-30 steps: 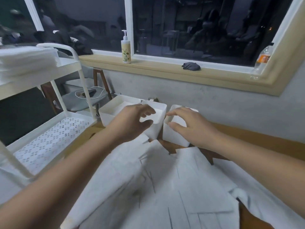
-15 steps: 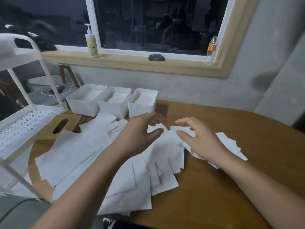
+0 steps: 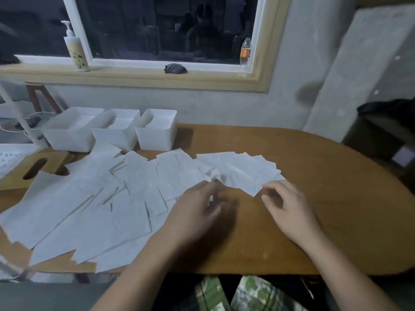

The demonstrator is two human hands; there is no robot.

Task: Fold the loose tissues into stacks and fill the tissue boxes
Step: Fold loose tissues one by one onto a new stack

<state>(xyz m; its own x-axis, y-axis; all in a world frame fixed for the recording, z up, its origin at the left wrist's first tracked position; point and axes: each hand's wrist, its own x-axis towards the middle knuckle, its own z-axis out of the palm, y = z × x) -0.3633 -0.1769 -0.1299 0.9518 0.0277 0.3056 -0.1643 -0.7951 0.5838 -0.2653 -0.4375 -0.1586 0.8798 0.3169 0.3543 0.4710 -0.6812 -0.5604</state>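
Head view, looking down at a wooden counter (image 3: 314, 176) strewn with loose tissues (image 3: 94, 198), most of them spread to the left and centre. Nearest the hands, a small fan of overlapping tissues (image 3: 238, 169) lying just beyond both, long axis running left to right across the counter. Left hand (image 3: 197, 212) at the fan's near left corner, fingertips pinching a crumpled bit of tissue there; blurred, so how much is held cannot be told. Right hand (image 3: 285, 205) at the fan's near right edge, thumb and fingers curled narrow, tips touching or almost touching the paper; cannot tell whether a sheet is actually gripped. Both hands about equally near, one at each end of the fan, which probably suits squaring it up into a stack. Three white tissue boxes (image 3: 116, 129) in a row at the far left edge of the counter, well beyond the hands and up-left of the fan; some white inside them, fill level unclear. Wooden lid with a slot (image 3: 33, 169) lying left of the pile. Folding barely begun, judging by the spread.
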